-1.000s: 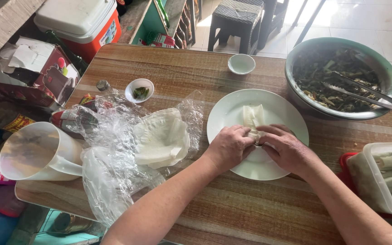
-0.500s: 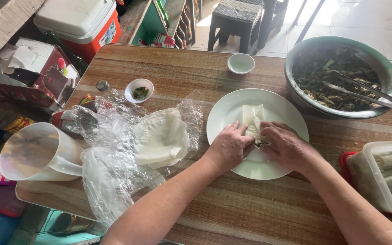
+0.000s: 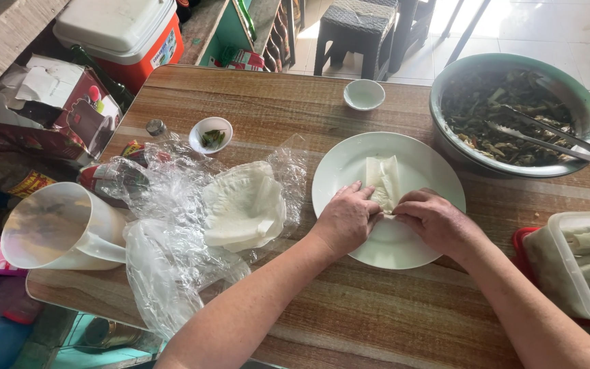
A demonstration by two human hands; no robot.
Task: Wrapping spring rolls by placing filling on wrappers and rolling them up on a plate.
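Both hands have crept a touch up the plate since the earlier frames, and the folded end of the wrapper now looks tucked tighter under the fingertips. Left hand (image 3: 346,219) and right hand (image 3: 433,220) sit side by side on the white plate (image 3: 339,174), centre of the frame, knuckles up, fingers curled down and pressing on the near end of the pale wrapper (image 3: 384,181). Neither hand is spread flat; whether the fingers actually pinch the sheet or only press it cannot be told, since the tips are hidden under the knuckles.

Now the key line: the wrapper runs lengthwise away from the hands, its long axis pointing toward the top of the frame, with the free end lying beyond the fingertips. Both hands touch it, evenly matched, one on each side of its near end.

Round about: a stack of white wrappers (image 3: 244,205) on crinkled clear plastic (image 3: 165,260) to the left, a big metal bowl (image 3: 445,130) of dark filling with tongs (image 3: 554,140) at upper right, a clear tub (image 3: 548,263) of finished rolls at the right edge, all on the wooden table (image 3: 377,321).
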